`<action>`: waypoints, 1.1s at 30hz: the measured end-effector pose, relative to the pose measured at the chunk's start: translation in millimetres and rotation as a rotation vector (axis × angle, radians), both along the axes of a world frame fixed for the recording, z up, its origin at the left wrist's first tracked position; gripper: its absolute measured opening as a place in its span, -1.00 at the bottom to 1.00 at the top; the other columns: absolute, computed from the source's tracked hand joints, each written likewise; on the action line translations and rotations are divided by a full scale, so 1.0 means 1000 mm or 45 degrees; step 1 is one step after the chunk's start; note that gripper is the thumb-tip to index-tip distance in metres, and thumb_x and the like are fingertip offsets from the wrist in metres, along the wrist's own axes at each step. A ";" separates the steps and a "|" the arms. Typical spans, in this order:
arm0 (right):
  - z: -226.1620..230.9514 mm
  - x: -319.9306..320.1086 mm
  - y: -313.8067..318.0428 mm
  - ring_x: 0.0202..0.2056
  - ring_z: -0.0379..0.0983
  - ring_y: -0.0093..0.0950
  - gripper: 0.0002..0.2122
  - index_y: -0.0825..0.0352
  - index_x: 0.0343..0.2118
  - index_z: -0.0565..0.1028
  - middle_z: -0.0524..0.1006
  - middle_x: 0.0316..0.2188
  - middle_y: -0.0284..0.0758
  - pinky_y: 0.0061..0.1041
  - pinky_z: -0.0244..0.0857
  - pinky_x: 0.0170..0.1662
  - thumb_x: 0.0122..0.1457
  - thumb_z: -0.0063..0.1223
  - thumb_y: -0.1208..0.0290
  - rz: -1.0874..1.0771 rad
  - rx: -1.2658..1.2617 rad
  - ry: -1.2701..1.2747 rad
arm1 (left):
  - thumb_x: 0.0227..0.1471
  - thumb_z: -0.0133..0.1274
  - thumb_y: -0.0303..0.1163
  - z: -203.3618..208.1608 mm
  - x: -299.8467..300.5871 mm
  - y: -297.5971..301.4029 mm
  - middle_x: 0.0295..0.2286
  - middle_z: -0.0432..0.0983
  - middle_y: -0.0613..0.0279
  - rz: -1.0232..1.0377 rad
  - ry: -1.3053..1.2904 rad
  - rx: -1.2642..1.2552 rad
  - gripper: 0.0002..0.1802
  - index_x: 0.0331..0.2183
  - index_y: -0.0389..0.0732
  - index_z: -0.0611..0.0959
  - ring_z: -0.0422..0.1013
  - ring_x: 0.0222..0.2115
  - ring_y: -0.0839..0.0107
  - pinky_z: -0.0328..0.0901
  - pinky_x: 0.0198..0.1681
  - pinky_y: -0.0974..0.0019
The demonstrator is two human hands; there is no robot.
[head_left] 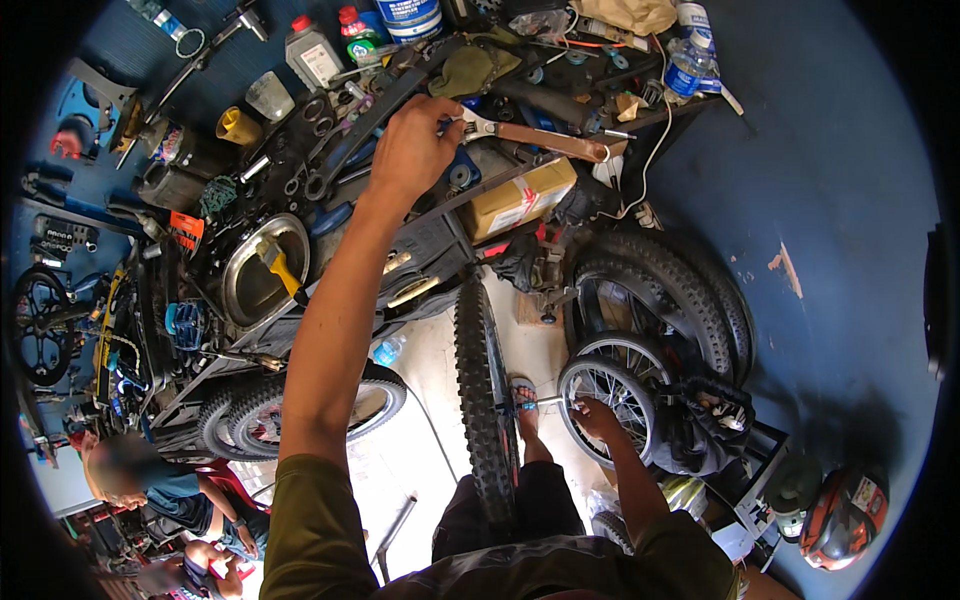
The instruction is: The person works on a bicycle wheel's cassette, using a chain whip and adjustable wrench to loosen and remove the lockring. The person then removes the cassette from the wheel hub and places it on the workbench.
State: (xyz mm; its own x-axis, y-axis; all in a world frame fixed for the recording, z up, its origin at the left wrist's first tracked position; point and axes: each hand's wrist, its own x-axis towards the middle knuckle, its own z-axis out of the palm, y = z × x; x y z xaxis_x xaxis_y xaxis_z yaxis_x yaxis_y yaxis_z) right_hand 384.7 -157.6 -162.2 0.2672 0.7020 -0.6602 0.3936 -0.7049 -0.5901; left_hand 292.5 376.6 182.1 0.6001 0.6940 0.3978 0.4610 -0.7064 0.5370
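Note:
My left hand (415, 142) reaches over the cluttered workbench, thumb and fingers closed at the jaw end of an adjustable wrench (550, 140) with a brownish handle. The wrench lies slanted across the bench's near edge. Lower down, my right hand (597, 418) is closed around the outer end of a thin silver rod (545, 401). That rod runs sideways toward the middle of an upright bicycle wheel with a knobby tyre (480, 390), which stands between my legs. Exactly how the rod meets the hub is too small to tell.
A metal basin (290, 290) holds a yellow-handled brush (280, 268). Near the bench edge sits a cardboard box (520, 200). Several tyres and wheels (690, 300) lean at the right, above a helmet (845, 520). Two people (165, 490) sit at the lower left.

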 end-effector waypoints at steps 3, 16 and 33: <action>0.003 0.001 -0.001 -0.18 0.64 -0.24 -0.53 0.34 0.09 0.53 0.66 -0.21 -0.06 -0.30 0.48 -0.11 0.26 0.23 0.09 0.004 0.061 -0.003 | 0.08 0.26 -0.43 -0.004 0.005 0.006 -0.22 0.63 -0.05 -0.012 -0.015 0.065 -0.76 -0.16 -0.23 0.73 0.60 -0.20 0.05 0.48 -0.12 0.09; -0.022 0.015 -0.004 -0.29 0.61 -0.39 -0.64 0.35 0.02 0.54 0.68 -0.22 -0.18 -0.37 0.48 -0.16 0.29 0.23 0.22 -0.020 0.184 0.026 | 0.02 0.23 -0.44 -0.011 -0.006 -0.089 -0.25 0.59 0.07 -0.282 -0.008 0.078 -0.80 -0.23 -0.17 0.71 0.54 -0.18 0.03 0.47 -0.10 0.03; -0.012 0.011 -0.002 -0.22 0.62 -0.33 -0.56 0.28 0.09 0.53 0.66 -0.22 -0.14 -0.31 0.48 -0.12 0.28 0.22 0.09 0.080 -0.050 -0.028 | 0.01 0.28 -0.20 0.003 -0.159 -0.003 -0.05 0.50 0.08 0.056 0.933 0.287 -0.58 -0.11 -0.16 0.64 0.41 0.05 0.02 0.32 0.10 -0.10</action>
State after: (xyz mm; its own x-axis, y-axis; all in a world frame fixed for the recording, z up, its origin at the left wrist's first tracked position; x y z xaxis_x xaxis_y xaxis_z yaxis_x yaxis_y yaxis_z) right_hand 395.8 -159.3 -174.0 0.2383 0.6916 -0.6818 0.4506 -0.7006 -0.5532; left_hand 133.1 373.6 185.0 0.7388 0.6725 0.0435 0.6737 -0.7356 -0.0711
